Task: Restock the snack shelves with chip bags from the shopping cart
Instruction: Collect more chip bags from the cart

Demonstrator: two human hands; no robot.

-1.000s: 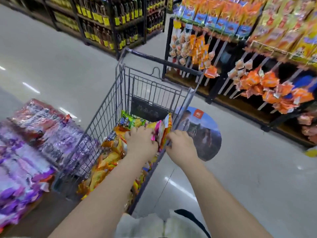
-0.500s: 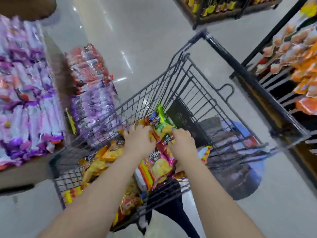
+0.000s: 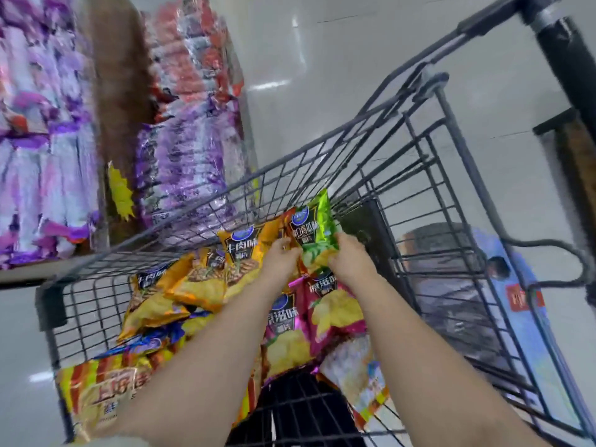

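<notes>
A dark wire shopping cart fills the middle of the view. Inside it lie several chip bags: orange ones at the left, pink ones under my forearms, a red and yellow one at the near left corner. Both my hands reach into the cart. My left hand and my right hand grip the lower part of a green chip bag, which stands upright above the pile.
A low display with purple and red packets stands close to the cart's left side, with a yellow star tag. A black shelf post rises at the upper right. A round floor sticker shows through the cart's right wall.
The view has tilted down and left, away from the hanging snack shelves. Both hands have moved deeper into the cart and now hold the green bag higher.
</notes>
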